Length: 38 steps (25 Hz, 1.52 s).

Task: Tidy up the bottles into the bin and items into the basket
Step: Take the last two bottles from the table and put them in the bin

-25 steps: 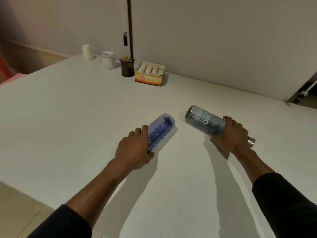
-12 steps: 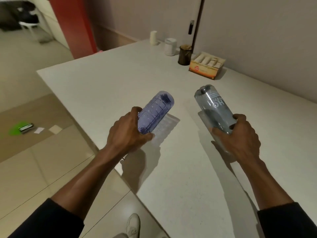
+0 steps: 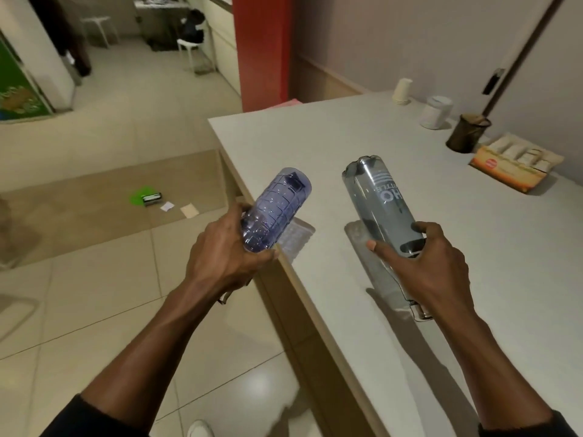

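My left hand [image 3: 227,257] grips a ribbed blue plastic bottle [image 3: 277,206] near its neck end, holding it in the air over the left edge of the white table [image 3: 473,247], base pointing away. My right hand [image 3: 432,266] grips a grey translucent bottle [image 3: 378,203] with white lettering, its base also pointing away and its metal cap [image 3: 421,312] showing below my wrist. Both bottles are lifted off the table surface. No bin or basket is in view.
At the table's far right stand a stack of paper cups [image 3: 403,91], a white jar [image 3: 437,112], a dark cup [image 3: 467,133] and an orange box of sachets [image 3: 514,162]. Left of the table is tiled floor with small litter [image 3: 151,198]; a red pillar [image 3: 263,52] stands behind.
Both hands have lifted their bottles off the table and carried them leftwards toward the table's edge. The view has turned left, bringing the floor and red pillar into sight.
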Tool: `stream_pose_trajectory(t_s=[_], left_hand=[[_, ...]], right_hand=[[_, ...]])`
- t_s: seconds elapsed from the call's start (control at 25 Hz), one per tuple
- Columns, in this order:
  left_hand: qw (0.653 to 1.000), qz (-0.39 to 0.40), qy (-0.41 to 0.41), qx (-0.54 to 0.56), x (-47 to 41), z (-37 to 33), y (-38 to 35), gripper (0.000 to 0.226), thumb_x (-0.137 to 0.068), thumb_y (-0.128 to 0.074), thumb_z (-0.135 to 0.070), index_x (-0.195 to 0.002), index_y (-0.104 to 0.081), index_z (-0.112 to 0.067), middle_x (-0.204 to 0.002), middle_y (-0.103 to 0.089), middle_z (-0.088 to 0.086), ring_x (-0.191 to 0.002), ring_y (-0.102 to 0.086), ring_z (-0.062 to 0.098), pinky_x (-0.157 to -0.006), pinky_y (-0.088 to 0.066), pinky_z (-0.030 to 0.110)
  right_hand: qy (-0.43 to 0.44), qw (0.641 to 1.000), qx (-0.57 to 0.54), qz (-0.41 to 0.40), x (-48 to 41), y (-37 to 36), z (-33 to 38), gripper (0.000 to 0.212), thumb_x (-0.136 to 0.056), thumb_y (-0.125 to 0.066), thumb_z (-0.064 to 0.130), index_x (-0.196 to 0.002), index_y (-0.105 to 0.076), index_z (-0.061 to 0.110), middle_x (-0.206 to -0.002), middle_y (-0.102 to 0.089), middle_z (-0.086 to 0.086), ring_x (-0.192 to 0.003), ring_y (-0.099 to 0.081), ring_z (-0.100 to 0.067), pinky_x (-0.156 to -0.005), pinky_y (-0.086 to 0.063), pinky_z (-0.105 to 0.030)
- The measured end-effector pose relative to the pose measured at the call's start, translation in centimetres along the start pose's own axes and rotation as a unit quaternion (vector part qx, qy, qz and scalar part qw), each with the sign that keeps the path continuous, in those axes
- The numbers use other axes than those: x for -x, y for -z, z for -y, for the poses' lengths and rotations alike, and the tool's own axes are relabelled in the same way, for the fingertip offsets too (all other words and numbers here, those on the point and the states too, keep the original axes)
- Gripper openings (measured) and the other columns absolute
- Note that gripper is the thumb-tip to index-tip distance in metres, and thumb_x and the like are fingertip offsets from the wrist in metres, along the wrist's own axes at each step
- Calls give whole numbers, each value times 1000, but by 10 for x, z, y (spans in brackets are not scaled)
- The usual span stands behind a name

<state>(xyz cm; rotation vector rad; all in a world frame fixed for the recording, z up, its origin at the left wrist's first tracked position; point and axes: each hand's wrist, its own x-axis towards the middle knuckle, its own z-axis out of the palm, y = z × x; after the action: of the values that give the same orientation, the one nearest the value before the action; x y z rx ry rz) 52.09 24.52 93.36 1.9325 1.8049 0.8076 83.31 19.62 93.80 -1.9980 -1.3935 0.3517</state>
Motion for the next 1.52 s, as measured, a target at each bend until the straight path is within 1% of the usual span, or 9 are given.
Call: stream_pose_trajectory(t_s=[0.24,0.4,0.48,0.56,0.72,0.88,1.04,1.36,1.52], left_hand=[[998,-48,47,4,-21,115,73,91,-60,-83,-65,-139,-49,-33,-114,-75,-3,-89,-71,24,-77,-59,38],[992,-82,96,12,-35,203,121,91,-62,-87,-62,-140,-49,-33,-118,-74,-4,-94,-71,26,-80,-58,40],[987,-97,129,-1,-40,241,140,90,-65,-90,-58,-140,-50,-31,-118,-73,-4,-92,-70,26,-78,-56,37],[982,-102,158,-5,-42,271,153,89,-65,-92,-56,-140,-51,-29,-118,-73,-2,-92,-69,26,-77,-54,36],[977,-89,194,4,-57,322,167,90,-64,-93,-56,-140,-51,-28,-114,-72,-2,-86,-66,23,-73,-49,31],[972,-71,225,-2,-76,360,160,91,-63,-92,-57,-139,-50,-30,-109,-68,-8,-82,-64,21,-71,-47,31],[966,-38,255,-24,-115,400,153,92,-62,-90,-59,-139,-49,-33,-112,-71,-7,-85,-66,24,-71,-50,33],[943,-18,333,-21,-235,470,156,95,-57,-87,-65,-138,-49,-33,-110,-68,-8,-90,-70,23,-77,-58,37],[932,-21,362,-25,-299,498,152,93,-57,-87,-66,-136,-50,-33,-103,-63,-12,-86,-66,21,-73,-50,33]], right_hand=[[44,998,-26,39,2,-98,115,102,-64,-66,90,-139,-48,24,-105,-67,4,-88,-68,-19,-76,-59,-39],[85,993,-49,64,12,-178,190,96,-65,-64,92,-136,-49,28,-98,-63,11,-84,-66,-11,-66,-54,-27],[99,990,-61,76,18,-216,219,85,-64,-62,93,-125,-51,36,-91,-60,21,-79,-64,1,-63,-51,-21],[98,988,-68,102,26,-247,236,78,-65,-65,92,-119,-51,39,-92,-62,23,-76,-62,7,-58,-47,-14],[70,982,-40,171,30,-311,255,88,-63,-66,91,-125,-51,30,-97,-63,16,-77,-67,1,-61,-60,-24],[61,976,-1,210,15,-367,266,82,-59,-63,96,-111,-50,34,-90,-64,19,-73,-67,2,-59,-62,-27],[62,965,8,253,-21,-428,285,87,-60,-69,89,-121,-53,29,-95,-62,15,-77,-67,0,-62,-61,-24],[66,948,25,311,-120,-552,344,95,-56,-71,88,-127,-52,28,-101,-66,9,-81,-69,-10,-66,-62,-30],[67,944,46,319,-171,-599,368,98,-53,-66,92,-125,-52,27,-102,-67,8,-81,-69,-14,-69,-63,-36]])
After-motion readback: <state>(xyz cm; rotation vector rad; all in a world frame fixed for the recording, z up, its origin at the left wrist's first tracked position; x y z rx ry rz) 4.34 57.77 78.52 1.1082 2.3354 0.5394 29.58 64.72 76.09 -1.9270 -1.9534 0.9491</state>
